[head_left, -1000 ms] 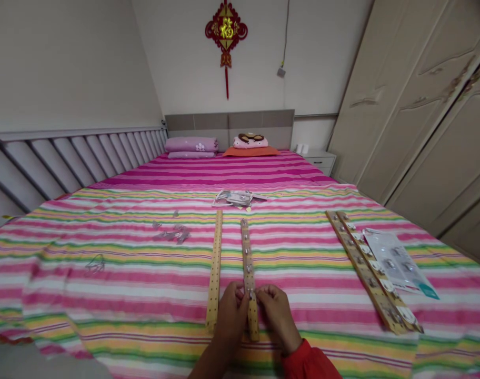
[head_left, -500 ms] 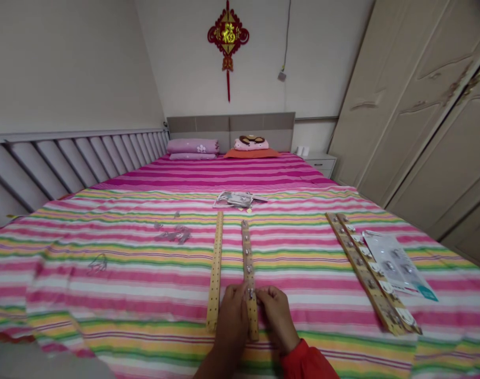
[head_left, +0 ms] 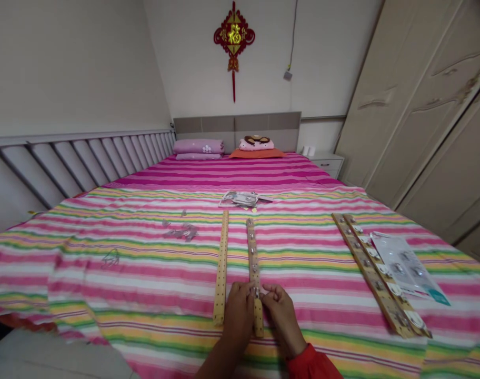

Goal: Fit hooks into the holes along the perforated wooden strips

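Note:
A narrow perforated wooden strip (head_left: 258, 321) lies lengthwise before me, with several small shiny metal pieces on clear backings along it. My left hand (head_left: 239, 313) presses on its left side, fingers closed at the nearest metal piece (head_left: 257, 292). From the right, my right hand (head_left: 280, 310) pinches at the edge of that same piece; its fingertips partly hide the contact. To the left runs a second perforated strip (head_left: 221, 268), bare along its holes.
Farther right lie two strips (head_left: 368, 268) bearing metal pieces and white discs, beside a clear blister pack (head_left: 411, 271). Clear scraps (head_left: 185, 231) and a thin loop (head_left: 111, 258) lie left. A plastic packet (head_left: 243, 199) sits beyond, on the striped bedspread (head_left: 153, 295).
The view has shifted slightly, so everything sits a little farther right. Both hands stay at the same metal piece; my right fingers have moved slightly at its edge.

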`<action>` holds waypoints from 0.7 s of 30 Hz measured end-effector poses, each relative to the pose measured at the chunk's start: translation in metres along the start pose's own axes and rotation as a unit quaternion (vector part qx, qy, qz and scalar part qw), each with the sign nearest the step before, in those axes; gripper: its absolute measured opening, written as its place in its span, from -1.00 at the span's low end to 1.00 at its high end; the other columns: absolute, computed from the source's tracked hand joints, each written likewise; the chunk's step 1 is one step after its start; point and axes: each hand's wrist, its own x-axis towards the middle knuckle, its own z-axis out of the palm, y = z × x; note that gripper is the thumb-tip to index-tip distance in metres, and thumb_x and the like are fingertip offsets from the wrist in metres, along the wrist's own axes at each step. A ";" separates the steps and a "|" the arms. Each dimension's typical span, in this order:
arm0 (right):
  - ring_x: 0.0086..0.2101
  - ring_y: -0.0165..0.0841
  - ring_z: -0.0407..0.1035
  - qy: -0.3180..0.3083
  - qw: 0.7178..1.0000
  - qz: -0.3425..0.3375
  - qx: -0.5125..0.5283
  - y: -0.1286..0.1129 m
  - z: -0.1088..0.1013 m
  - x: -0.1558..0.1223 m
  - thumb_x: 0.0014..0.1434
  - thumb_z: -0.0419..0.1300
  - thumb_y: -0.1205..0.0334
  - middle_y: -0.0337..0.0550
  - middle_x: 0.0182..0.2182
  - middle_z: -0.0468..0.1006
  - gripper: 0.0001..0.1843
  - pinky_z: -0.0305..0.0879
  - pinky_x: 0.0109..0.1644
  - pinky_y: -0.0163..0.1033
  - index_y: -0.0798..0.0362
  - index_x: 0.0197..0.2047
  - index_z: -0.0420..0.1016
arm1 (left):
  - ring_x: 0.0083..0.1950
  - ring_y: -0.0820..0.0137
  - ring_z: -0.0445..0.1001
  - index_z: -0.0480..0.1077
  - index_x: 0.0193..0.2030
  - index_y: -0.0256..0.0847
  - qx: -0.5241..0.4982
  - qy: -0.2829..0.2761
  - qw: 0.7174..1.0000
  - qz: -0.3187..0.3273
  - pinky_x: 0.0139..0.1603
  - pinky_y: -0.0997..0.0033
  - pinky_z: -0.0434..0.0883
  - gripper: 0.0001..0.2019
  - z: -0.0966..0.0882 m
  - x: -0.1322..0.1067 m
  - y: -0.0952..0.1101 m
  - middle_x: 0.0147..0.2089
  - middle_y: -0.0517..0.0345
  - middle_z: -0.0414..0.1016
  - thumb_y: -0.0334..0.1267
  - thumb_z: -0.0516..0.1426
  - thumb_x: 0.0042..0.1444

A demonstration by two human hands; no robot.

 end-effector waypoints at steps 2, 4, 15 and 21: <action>-0.70 -0.51 0.08 -0.001 1.000 -0.004 -0.009 0.001 -0.001 0.000 -0.36 0.33 0.20 -0.50 -0.77 0.22 -0.66 -0.02 -0.59 -0.36 0.07 -0.41 0.43 | -0.05 0.29 0.40 0.45 -0.05 -0.22 -0.005 0.007 1.000 -0.009 0.06 0.27 0.32 -0.68 0.002 0.000 -0.001 -0.12 -0.01 0.39 -0.27 -0.06 0.20; -0.70 -0.50 0.08 -0.006 1.000 -0.009 -0.018 0.001 -0.002 0.001 -0.36 0.33 0.22 -0.49 -0.76 0.23 -0.65 -0.03 -0.59 -0.36 0.08 -0.40 0.44 | -0.04 0.29 0.39 0.45 -0.05 -0.21 -0.011 0.008 1.000 -0.015 0.05 0.29 0.32 -0.68 0.003 0.001 -0.001 -0.11 -0.01 0.39 -0.28 -0.06 0.20; -0.51 -0.41 0.37 -0.069 0.993 0.060 0.080 -0.005 -0.020 -0.007 -0.34 0.46 0.13 -0.27 -0.53 0.49 -0.61 0.25 -0.51 -0.37 0.03 -0.38 0.50 | -0.01 0.27 0.39 0.27 0.22 -0.18 0.018 -0.018 1.000 -0.012 0.09 0.28 0.30 -0.53 -0.011 -0.016 0.023 -0.02 -0.06 0.40 -0.34 -0.06 0.16; -0.62 -0.50 0.24 -0.053 0.992 0.099 0.053 0.002 -0.024 -0.003 -0.31 0.47 0.00 -0.31 -0.58 0.43 -0.60 0.11 -0.62 -0.44 0.03 -0.42 0.52 | -0.19 0.31 0.43 0.44 -0.04 -0.20 -0.040 0.087 0.995 0.008 -0.15 0.32 0.40 -0.69 -0.074 0.030 -0.001 -0.17 0.01 0.48 -0.21 0.03 0.11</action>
